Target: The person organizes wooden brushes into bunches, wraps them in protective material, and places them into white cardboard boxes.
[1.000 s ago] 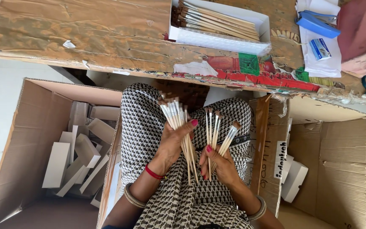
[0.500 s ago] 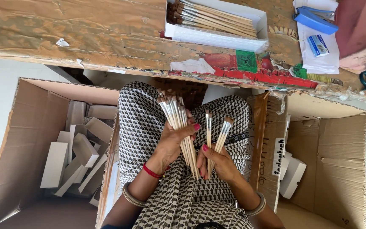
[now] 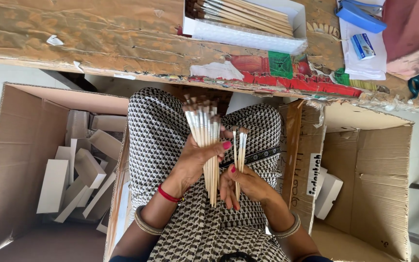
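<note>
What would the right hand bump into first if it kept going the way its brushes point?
Probably the underside edge of the wooden table. The right hand points its few brushes up the picture toward it, though depth is hard to judge.

Bright even daylight, sharp, edges bowed

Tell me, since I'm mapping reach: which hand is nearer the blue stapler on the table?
Right. The right hand, holding a few brushes, sits below and left of the stapler; the left hand, gripping the big bundle, is farther left.
</note>
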